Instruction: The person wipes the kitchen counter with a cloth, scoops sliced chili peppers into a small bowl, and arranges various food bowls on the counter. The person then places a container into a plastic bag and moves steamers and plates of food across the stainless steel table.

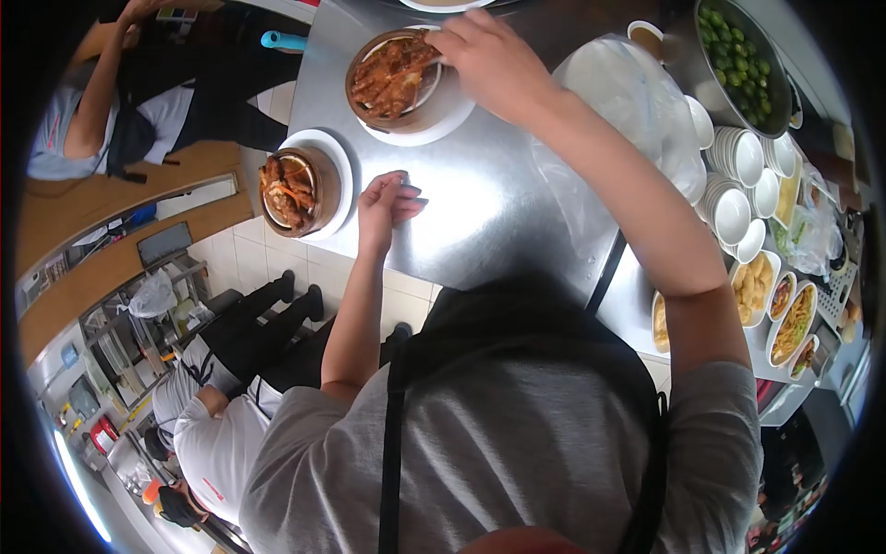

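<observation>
My right hand (489, 63) is at the right rim of a round steamer basket (413, 115) full of brown, saucy food (388, 78). Its fingers are pinched together over the food's edge; what they hold, if anything, is too small to tell. That basket stands on a white plate (452, 125). My left hand (388, 203) hovers over the steel table (480, 198), touching nothing, its fingers curled but partly apart. To its left, a second steamer basket (325, 189) with similar food (288, 192) stands on another white plate (345, 175) at the table's edge.
A plastic bag (637, 102) lies right of my right hand. Beyond are stacked white bowls (736, 155), a metal bowl of green produce (736, 65), a small cup (645, 37) and food dishes (792, 323). Several people stand at the left, one by a blue-handled tool (283, 41).
</observation>
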`<action>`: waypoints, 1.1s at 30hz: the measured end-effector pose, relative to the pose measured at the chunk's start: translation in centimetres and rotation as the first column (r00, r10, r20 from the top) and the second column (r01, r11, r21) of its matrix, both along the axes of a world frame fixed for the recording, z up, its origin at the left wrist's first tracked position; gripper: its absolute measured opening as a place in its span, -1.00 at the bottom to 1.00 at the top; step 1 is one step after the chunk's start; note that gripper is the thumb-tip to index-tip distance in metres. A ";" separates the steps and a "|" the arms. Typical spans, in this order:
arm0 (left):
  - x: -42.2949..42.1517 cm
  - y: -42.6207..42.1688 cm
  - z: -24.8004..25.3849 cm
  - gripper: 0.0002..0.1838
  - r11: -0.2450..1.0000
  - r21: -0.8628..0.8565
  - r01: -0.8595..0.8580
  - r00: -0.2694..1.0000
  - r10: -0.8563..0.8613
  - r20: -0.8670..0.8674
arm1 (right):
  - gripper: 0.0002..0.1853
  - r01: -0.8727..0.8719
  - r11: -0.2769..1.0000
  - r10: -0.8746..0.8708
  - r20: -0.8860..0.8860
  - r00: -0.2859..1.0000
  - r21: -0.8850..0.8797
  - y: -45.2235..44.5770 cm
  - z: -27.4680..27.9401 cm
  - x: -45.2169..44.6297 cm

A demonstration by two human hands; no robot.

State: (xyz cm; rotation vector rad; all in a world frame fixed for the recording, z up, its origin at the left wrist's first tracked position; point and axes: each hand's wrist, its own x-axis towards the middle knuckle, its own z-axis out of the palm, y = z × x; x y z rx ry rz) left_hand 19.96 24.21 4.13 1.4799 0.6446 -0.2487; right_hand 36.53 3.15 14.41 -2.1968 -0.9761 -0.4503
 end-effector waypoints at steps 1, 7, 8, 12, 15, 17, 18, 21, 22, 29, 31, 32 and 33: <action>0.2 0.0 0.0 -0.77 1.000 0.014 0.008 1.000 -0.008 -0.002 | -0.72 0.004 1.000 -0.004 0.006 1.000 0.001 -0.2 -0.4 0.0; 0.1 -0.2 0.3 -0.77 1.000 0.010 0.002 1.000 -0.002 0.017 | -0.70 0.221 0.974 -0.210 0.157 0.965 -0.057 -0.9 -2.3 -0.1; 0.4 -0.1 0.2 -0.77 1.000 0.005 0.013 0.999 -0.013 0.032 | -0.72 0.242 0.970 -0.239 0.118 0.964 -0.014 -1.8 -1.7 -0.2; -0.2 0.1 -0.2 -0.77 1.000 -0.015 -0.011 0.999 0.012 0.043 | -0.78 0.376 0.902 -0.341 -0.186 0.922 0.212 -7.0 5.0 -2.8; 0.1 1.8 -2.9 -0.77 0.999 -0.026 0.023 0.998 -0.021 0.062 | -0.75 0.439 0.871 -0.395 -0.217 0.893 0.220 -12.8 4.6 -4.8; 0.0 2.7 -4.2 -0.75 0.997 -0.081 0.014 0.997 -0.008 0.072 | -0.75 0.538 0.836 -0.532 -0.080 0.843 0.110 -18.2 5.0 -7.6; 0.2 2.3 -3.8 -0.75 0.999 -0.053 -0.001 1.000 0.003 0.024 | -0.75 0.590 0.801 -0.577 -0.136 0.806 0.101 -21.0 5.5 -9.4; 0.6 2.0 -4.1 -0.75 1.000 0.006 -0.001 1.000 0.001 0.025 | -0.74 0.773 0.626 -0.757 -0.162 0.633 0.099 -31.9 4.9 -14.9; 0.4 2.2 -4.4 -0.75 1.000 0.004 0.015 0.998 -0.015 0.056 | -0.73 0.835 0.533 -0.818 -0.166 0.550 0.137 -35.6 4.1 -16.0; 0.5 2.1 -5.4 -0.76 0.993 0.095 -0.072 0.993 0.062 0.099 | -0.74 0.982 -0.063 -0.998 -0.006 -0.063 0.178 -62.5 3.5 -29.0; -0.2 1.6 -5.3 -0.76 0.989 0.093 -0.113 0.987 0.100 0.129 | -0.76 0.956 -0.247 -0.961 0.090 -0.263 0.158 -67.6 4.1 -32.8; -0.9 1.0 -5.0 -0.76 0.989 0.097 -0.110 0.987 0.097 0.128 | -0.76 0.932 -0.355 -0.924 0.124 -0.361 0.068 -71.5 3.3 -34.6; -1.6 0.5 -4.6 -0.75 0.982 0.139 -0.126 0.989 0.114 0.089 | -0.76 0.905 -0.425 -0.899 0.099 -0.426 0.037 -73.9 3.2 -36.1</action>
